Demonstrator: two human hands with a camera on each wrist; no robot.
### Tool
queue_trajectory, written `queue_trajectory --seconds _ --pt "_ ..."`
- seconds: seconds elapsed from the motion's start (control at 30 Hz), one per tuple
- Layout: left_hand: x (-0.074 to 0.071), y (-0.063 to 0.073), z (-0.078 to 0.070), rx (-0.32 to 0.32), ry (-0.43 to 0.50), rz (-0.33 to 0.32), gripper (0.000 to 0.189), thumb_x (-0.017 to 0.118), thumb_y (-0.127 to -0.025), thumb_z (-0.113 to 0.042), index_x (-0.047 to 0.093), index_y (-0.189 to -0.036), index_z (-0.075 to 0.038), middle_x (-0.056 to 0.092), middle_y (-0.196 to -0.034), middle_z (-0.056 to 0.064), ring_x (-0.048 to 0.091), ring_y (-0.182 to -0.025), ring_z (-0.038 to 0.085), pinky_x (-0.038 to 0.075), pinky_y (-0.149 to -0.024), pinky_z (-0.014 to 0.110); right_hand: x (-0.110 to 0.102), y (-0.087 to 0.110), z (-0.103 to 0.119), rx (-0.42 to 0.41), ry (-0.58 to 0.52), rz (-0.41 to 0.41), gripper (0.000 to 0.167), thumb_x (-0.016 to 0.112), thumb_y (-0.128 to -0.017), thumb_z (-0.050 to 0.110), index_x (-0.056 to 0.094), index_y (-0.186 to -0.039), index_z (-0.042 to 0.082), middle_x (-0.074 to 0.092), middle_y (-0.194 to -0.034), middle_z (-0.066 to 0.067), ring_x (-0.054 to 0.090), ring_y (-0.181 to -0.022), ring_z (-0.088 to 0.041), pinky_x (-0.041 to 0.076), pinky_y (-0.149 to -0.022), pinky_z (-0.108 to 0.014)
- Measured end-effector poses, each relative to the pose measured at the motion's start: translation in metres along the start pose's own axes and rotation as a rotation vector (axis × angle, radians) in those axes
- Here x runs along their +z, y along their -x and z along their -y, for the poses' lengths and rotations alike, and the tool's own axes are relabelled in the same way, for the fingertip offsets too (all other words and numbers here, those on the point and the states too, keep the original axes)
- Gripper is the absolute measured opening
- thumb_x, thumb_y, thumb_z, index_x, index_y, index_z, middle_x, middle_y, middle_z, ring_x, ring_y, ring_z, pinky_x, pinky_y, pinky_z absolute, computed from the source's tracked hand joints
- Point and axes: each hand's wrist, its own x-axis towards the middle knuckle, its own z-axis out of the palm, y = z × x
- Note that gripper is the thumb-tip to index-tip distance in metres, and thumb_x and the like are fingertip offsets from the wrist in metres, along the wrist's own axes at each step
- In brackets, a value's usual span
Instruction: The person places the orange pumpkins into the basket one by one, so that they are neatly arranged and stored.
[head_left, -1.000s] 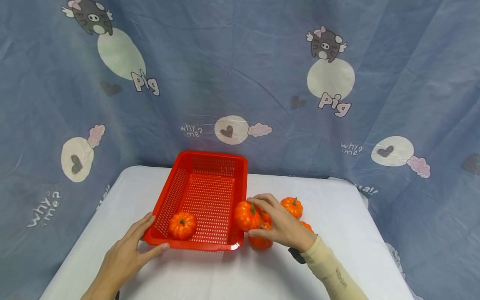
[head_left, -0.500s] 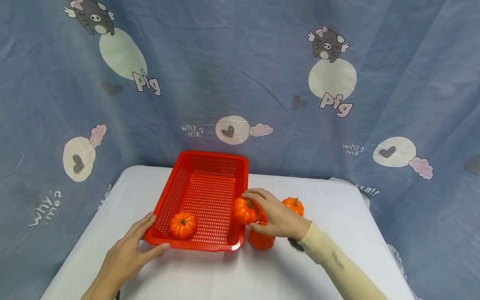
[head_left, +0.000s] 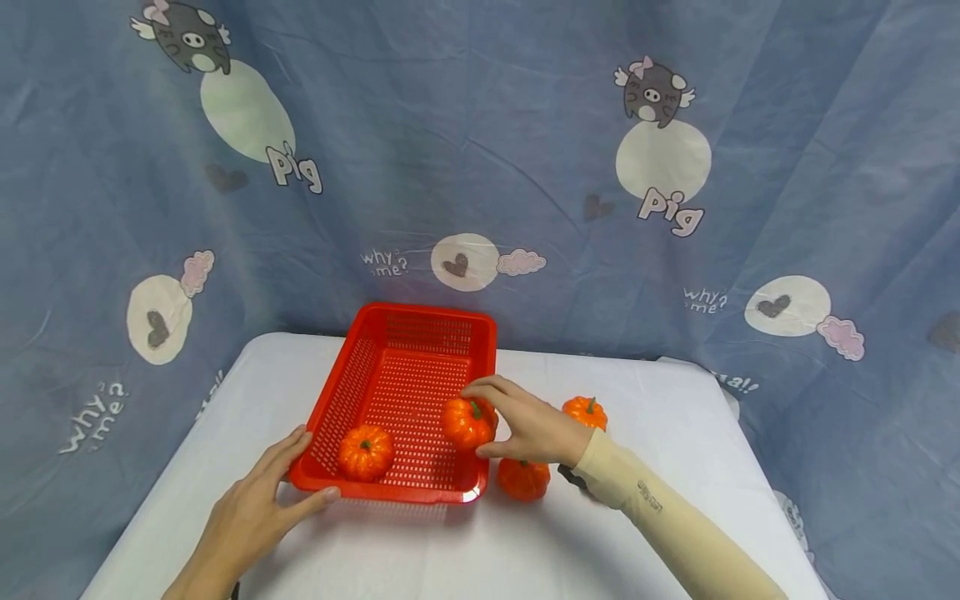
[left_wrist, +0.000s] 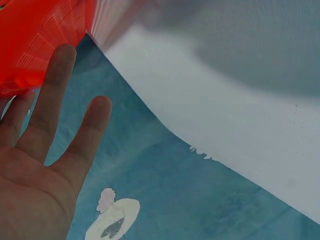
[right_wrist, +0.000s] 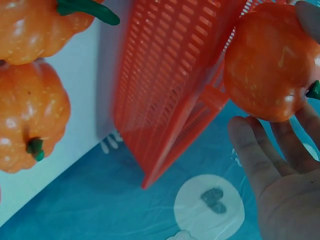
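My right hand (head_left: 529,423) grips a small orange pumpkin (head_left: 468,423) with a green stem, thumb on the near side and fingers over the far side. The pumpkin is inside the right rim of a red plastic basket (head_left: 429,492), overlapping its floor in the head view. In the right wrist view the held pumpkin (right_wrist: 272,62) is beside the basket's slotted wall (right_wrist: 155,75). At the basket's near left corner, my left hand (head_left: 251,508) rests with straight, spread fingers against the side. Another pumpkin (head_left: 365,452) lies in that corner, inside the basket.
Right of the basket on the white table (head_left: 652,400) lie more pumpkins, one at the near side (head_left: 523,481) and one farther back (head_left: 584,412), partly behind the right hand. A blue patterned cloth (head_left: 525,167) hangs behind the table and at both sides.
My right hand has carried the pumpkin leftward, from over the basket's right rim to inside it. The left hand and the basket have stayed in place.
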Motion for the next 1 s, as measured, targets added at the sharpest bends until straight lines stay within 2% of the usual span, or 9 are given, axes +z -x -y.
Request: queue_trajectory --seconds 0.13,0.3,0.53,0.7,1.0 --pt "0.0 0.0 0.0 -0.001 0.002 0.001 0.109 0.062 -0.077 -0.083 0.04 -0.156 -0.012 0.037 -0.161 0.011 0.062 -0.113 0.035 0.046 -0.089 0.072 0.004 -0.007 0.001 0.0 0.02 0.033 0.074 0.084 -0.086 0.031 0.047 -0.148 0.016 0.045 -0.146 0.005 0.045 -0.133 -0.011 0.047 -0.104 -0.028" --pt "0.001 -0.001 -0.001 -0.009 -0.003 0.009 0.111 0.061 -0.076 -0.084 0.039 -0.156 -0.012 0.036 -0.162 0.012 0.062 -0.113 0.035 0.045 -0.09 0.073 0.009 -0.015 0.005 -0.033 0.062 0.071 0.071 0.082 -0.087 0.026 0.047 -0.147 0.012 0.046 -0.145 0.002 0.045 -0.132 -0.013 0.044 -0.106 -0.025" --pt "0.0 0.0 -0.001 -0.002 0.005 0.001 0.109 0.062 -0.076 -0.083 0.04 -0.156 -0.013 0.036 -0.162 0.01 0.062 -0.11 0.032 0.047 -0.089 0.071 0.017 -0.024 0.007 -0.024 0.083 0.139 0.069 0.082 -0.086 0.021 0.046 -0.144 0.011 0.045 -0.144 0.0 0.046 -0.13 -0.014 0.046 -0.105 -0.024" --pt "0.0 0.0 -0.001 -0.006 0.01 0.005 0.109 0.062 -0.076 -0.083 0.04 -0.156 -0.013 0.036 -0.162 0.01 0.062 -0.113 0.034 0.046 -0.09 0.072 0.024 -0.029 0.007 -0.026 0.119 0.191 0.068 0.083 -0.086 0.023 0.047 -0.142 0.013 0.046 -0.142 0.0 0.048 -0.126 -0.013 0.047 -0.103 -0.023" --pt "0.0 0.001 0.0 -0.007 0.006 -0.003 0.109 0.062 -0.076 -0.083 0.041 -0.156 -0.012 0.038 -0.161 0.011 0.063 -0.109 0.031 0.047 -0.089 0.071 0.034 -0.038 0.009 0.007 0.163 0.27 0.069 0.086 -0.084 0.027 0.049 -0.141 0.017 0.049 -0.137 0.002 0.051 -0.12 -0.01 0.049 -0.098 -0.02"
